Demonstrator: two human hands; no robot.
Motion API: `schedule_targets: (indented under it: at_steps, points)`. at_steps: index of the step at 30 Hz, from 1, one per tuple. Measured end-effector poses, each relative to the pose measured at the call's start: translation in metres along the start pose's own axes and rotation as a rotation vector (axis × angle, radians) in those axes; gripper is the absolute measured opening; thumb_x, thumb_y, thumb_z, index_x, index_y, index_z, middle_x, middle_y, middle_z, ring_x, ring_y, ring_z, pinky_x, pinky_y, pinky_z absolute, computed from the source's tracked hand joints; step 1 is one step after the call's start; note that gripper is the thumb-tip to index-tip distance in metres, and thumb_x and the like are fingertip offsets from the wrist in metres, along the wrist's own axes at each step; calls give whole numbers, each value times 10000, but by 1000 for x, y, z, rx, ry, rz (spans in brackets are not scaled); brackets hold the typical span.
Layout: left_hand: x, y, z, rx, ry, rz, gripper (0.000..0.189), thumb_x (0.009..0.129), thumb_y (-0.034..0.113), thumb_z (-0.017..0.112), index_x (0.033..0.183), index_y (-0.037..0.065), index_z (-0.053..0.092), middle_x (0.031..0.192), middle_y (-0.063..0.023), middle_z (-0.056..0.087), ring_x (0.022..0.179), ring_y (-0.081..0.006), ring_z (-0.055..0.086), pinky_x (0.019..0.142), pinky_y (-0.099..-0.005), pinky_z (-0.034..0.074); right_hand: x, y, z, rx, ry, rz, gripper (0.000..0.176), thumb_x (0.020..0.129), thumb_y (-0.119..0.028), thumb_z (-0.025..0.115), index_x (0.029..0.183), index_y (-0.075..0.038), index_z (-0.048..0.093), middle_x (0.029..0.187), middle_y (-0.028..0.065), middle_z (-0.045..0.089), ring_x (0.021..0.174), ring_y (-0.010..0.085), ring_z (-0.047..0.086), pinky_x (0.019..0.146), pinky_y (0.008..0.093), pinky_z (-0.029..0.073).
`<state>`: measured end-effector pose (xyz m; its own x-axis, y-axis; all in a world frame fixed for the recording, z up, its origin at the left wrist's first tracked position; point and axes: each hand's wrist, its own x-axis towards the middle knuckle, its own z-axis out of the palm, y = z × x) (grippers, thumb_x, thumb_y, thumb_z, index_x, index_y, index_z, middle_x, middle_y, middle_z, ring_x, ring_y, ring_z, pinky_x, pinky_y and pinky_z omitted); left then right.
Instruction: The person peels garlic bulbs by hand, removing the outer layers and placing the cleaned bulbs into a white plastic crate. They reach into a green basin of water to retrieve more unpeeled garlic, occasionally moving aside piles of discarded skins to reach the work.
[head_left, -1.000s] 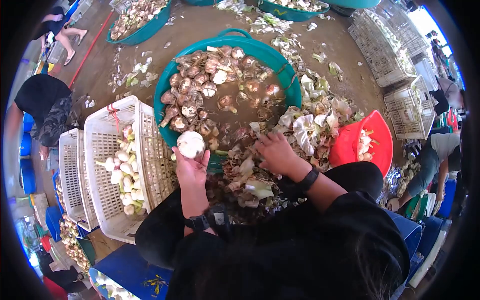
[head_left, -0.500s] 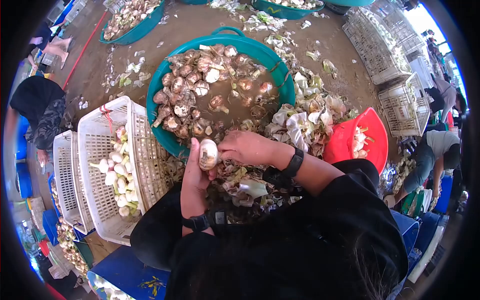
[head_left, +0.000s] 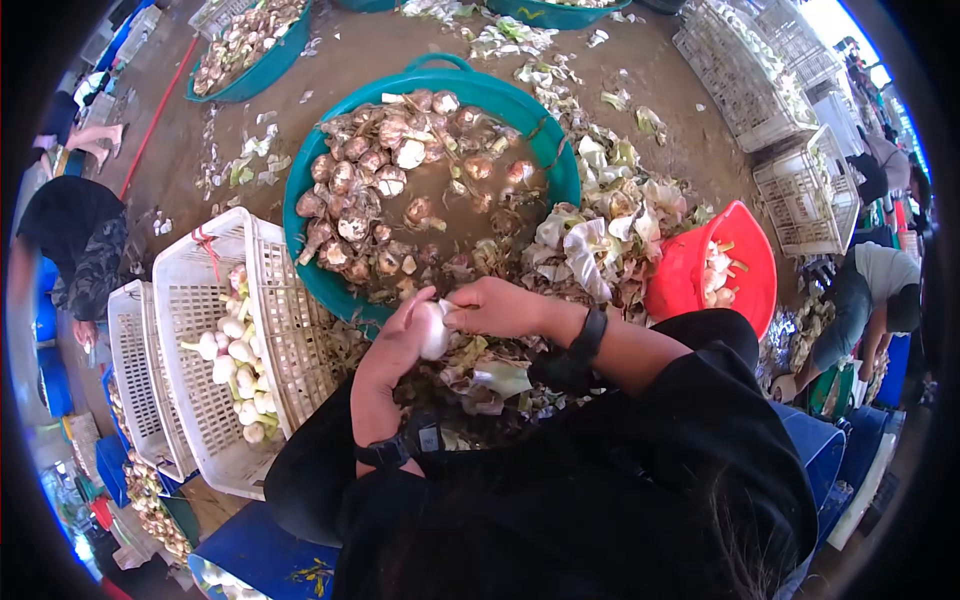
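A pale garlic bulb (head_left: 434, 333) is held in my left hand (head_left: 393, 342), its fingers wrapped round the far side. My right hand (head_left: 494, 306) pinches the same bulb from the right, at its outer skin; the fingertips are partly hidden. Just beyond both hands stands a green tub (head_left: 300, 165) of muddy water with many unpeeled, dirt-covered garlic bulbs (head_left: 343, 178). Peeled skins and leaves (head_left: 500, 378) lie below the hands.
At left, a white plastic crate (head_left: 205, 425) holds cleaned garlic bulbs (head_left: 240, 350). A red basin (head_left: 675, 270) with some bulbs stands at right beside a heap of skins (head_left: 600, 240). More crates (head_left: 745, 80) line the far right. Other people (head_left: 70, 235) work on both sides.
The bulb has turned in my left hand and now shows a cleaner, whiter side. My right hand has shifted slightly right and down, fingers still at the bulb.
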<state>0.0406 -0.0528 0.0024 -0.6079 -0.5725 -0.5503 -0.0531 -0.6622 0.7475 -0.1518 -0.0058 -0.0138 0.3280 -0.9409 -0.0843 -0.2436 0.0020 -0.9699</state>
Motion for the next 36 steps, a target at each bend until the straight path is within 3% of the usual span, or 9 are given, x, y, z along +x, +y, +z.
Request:
schedule_targets:
  at_steps: [6, 8, 11, 14, 20, 23, 31, 35, 36]
  points:
    - [-12, -5, 25, 1046, 102, 578, 558, 690, 26, 623, 1225, 46, 465, 1270, -168, 446, 1140, -273, 463, 949, -340, 355, 2, -14, -12, 257, 61, 687, 264, 842, -261, 563, 808, -9, 632, 664, 57, 600, 525, 152, 540, 471, 300, 422]
    - [-4, -8, 21, 1301, 163, 804, 479, 672, -11, 622, 1140, 23, 527, 1271, -208, 436, 1155, -326, 454, 963, -367, 345, 3, 6, -3, 996, 171, 602, 244, 878, -243, 519, 949, -17, 578, 787, 45, 607, 538, 148, 558, 454, 265, 449]
    - [17, -43, 6, 454, 334, 811, 212, 816, -26, 533, 1025, 2, 553, 1213, -154, 506, 1119, -249, 494, 891, -312, 437, -3, -1, -1, 1082, 129, 372, 204, 905, -202, 476, 1026, -41, 507, 946, 44, 572, 787, 118, 559, 681, 256, 476]
    - [13, -26, -3, -646, 483, 307, 256, 893, 269, 503, 1039, 64, 553, 1169, -87, 538, 988, -177, 565, 815, -277, 483, -29, -17, -2, 1115, 211, 193, 155, 900, -150, 478, 1008, -51, 526, 1010, 29, 553, 953, 111, 519, 869, 280, 404]
    - [4, -12, -16, -859, 651, 231, 377, 855, 433, 519, 947, 69, 557, 700, 8, 558, 535, -52, 473, 434, -181, 411, -46, -31, -62, 1185, 443, -318, 352, 833, -203, 529, 1090, 35, 491, 960, 131, 585, 928, 216, 580, 815, 342, 475]
    - [7, -11, -5, -393, 925, 398, 226, 856, 280, 557, 802, 67, 506, 653, -9, 516, 481, -70, 437, 423, -188, 357, -20, -29, -47, -418, 403, -10, 353, 798, -276, 596, 1054, -35, 561, 951, 127, 618, 846, 249, 608, 734, 334, 480]
    - [-9, 3, 22, 990, 1033, 1156, 180, 749, 42, 600, 737, -22, 432, 747, -156, 470, 712, -308, 473, 634, -408, 382, 34, -65, 15, -316, 422, -90, 112, 740, -122, 569, 706, -15, 556, 649, 153, 558, 595, 311, 569, 533, 373, 444]
    - [-1, -1, 24, 907, 1072, 1250, 208, 796, 115, 598, 742, 0, 433, 707, -128, 513, 629, -242, 509, 564, -348, 414, 32, -39, 13, -362, 316, 53, 204, 726, -225, 548, 635, -43, 568, 672, 166, 582, 665, 347, 577, 613, 428, 468]
    - [-1, -1, 32, 338, 1047, 1021, 227, 819, 163, 589, 756, 12, 432, 683, -108, 531, 565, -196, 505, 515, -305, 416, 29, -25, 12, -390, 260, 144, 211, 724, -233, 545, 631, -47, 576, 682, 171, 584, 671, 349, 577, 620, 434, 469]
